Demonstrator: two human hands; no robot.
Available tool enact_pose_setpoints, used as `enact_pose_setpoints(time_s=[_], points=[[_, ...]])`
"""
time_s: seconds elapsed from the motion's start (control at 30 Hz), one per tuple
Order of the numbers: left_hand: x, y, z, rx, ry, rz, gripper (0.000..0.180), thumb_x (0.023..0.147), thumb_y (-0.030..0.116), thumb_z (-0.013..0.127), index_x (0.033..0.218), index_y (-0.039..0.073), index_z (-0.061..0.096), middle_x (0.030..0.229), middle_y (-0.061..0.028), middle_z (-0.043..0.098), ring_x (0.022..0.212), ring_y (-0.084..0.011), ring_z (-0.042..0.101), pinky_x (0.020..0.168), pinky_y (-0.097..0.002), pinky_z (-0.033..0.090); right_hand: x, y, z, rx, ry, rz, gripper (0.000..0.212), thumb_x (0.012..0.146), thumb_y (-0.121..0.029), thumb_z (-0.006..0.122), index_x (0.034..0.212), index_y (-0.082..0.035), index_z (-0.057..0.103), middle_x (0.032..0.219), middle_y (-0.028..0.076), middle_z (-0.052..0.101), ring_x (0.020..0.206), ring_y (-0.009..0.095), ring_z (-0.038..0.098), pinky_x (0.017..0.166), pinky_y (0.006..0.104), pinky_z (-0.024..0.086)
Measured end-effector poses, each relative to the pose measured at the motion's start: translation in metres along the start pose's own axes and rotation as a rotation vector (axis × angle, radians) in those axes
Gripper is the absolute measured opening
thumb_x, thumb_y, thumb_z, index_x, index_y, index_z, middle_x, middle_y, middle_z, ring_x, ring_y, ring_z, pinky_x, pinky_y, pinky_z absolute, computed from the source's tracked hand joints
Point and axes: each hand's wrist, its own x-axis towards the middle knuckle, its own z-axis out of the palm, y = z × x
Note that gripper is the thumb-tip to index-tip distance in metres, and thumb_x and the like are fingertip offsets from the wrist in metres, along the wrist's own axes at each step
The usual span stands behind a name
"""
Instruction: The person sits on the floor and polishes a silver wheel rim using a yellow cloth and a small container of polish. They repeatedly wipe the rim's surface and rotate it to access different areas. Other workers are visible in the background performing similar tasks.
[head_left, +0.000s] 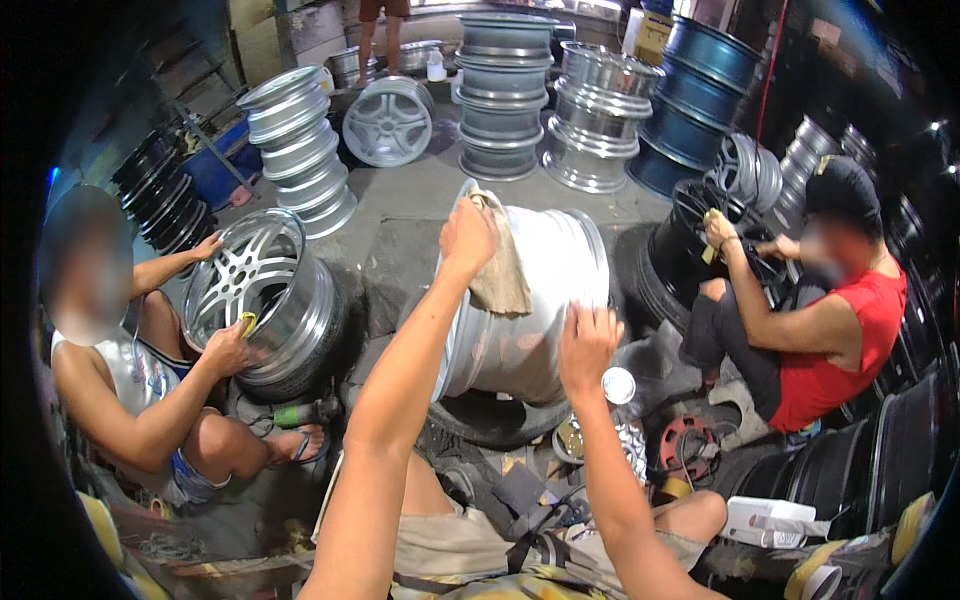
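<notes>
A silver wheel rim lies on its side in front of me, its barrel facing up, on a black tyre. My left hand is closed on a tan cloth at the rim's far left edge, and the cloth drapes down over the barrel. Against the barrel's right side rests my right hand, fingers up and slightly apart, with nothing visible in it. Its palm side is hidden from view.
Co-workers sit on both sides, the left one at a silver spoked rim, the right one at a black rim. Stacked rims stand behind. Near my right forearm are a white cup and a red reel-like disc; a green power tool lies left.
</notes>
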Motion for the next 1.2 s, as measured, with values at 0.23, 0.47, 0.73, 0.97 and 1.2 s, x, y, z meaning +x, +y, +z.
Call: enact_pose_setpoints(time_s=[0.23, 0.47, 0.73, 0.97, 1.2], points=[[0.001, 0.0, 0.004, -0.037, -0.001, 0.021, 0.038, 0.097, 0.027, 0.054, 0.111, -0.008, 0.054, 0.105, -0.0315, 0.066, 0.101, -0.0479, 0.065, 0.089, -0.0549, 0.049, 0.019, 0.0, -0.002, 0.014, -0.045, -0.018, 0.01, 0.089, -0.013, 0.066, 0.093, -0.006, 0.07, 0.085, 0.012, 0.057, 0.086, 0.03, 0.055, 0.076, 0.0437, 0.039], [-0.004, -0.001, 0.001, -0.014, -0.004, -0.002, 0.038, 0.097, 0.028, 0.054, 0.111, -0.007, 0.055, 0.105, -0.0303, 0.067, 0.103, -0.0468, 0.064, 0.091, -0.0527, 0.049, -0.011, 0.0, -0.011, 0.043, -0.091, -0.034, 0.008, 0.088, -0.012, 0.065, 0.092, -0.006, 0.069, 0.083, 0.012, 0.055, 0.086, 0.031, 0.055, 0.076, 0.0443, 0.039], [0.0, 0.0, -0.001, 0.015, -0.045, -0.011, 0.038, 0.099, 0.03, 0.052, 0.113, -0.005, 0.054, 0.109, -0.0298, 0.066, 0.106, -0.047, 0.063, 0.092, -0.0534, 0.049, -0.018, 0.0, -0.014, 0.067, -0.095, 0.008, 0.007, 0.088, -0.012, 0.067, 0.089, -0.006, 0.069, 0.08, 0.011, 0.056, 0.084, 0.03, 0.055, 0.074, 0.0425, 0.037], [0.007, -0.005, 0.005, 0.072, -0.056, 0.015, 0.04, 0.098, 0.033, 0.053, 0.115, -0.003, 0.054, 0.112, -0.0291, 0.066, 0.107, -0.0478, 0.062, 0.092, -0.0531, 0.048, 0.014, 0.011, 0.0, 0.065, -0.047, -0.029, 0.01, 0.09, -0.014, 0.063, 0.086, -0.006, 0.066, 0.083, 0.013, 0.056, 0.087, 0.031, 0.055, 0.077, 0.0444, 0.039], [0.008, -0.009, 0.007, 0.103, 0.147, 0.132, 0.033, 0.099, 0.028, 0.053, 0.115, -0.001, 0.053, 0.12, -0.0258, 0.057, 0.111, -0.046, 0.057, 0.093, -0.0528, 0.046, -0.069, 0.011, -0.04, 0.289, -0.181, 0.043, 0.008, 0.088, -0.012, 0.067, 0.086, -0.005, 0.068, 0.081, 0.012, 0.053, 0.081, 0.031, 0.053, 0.073, 0.0445, 0.039]])
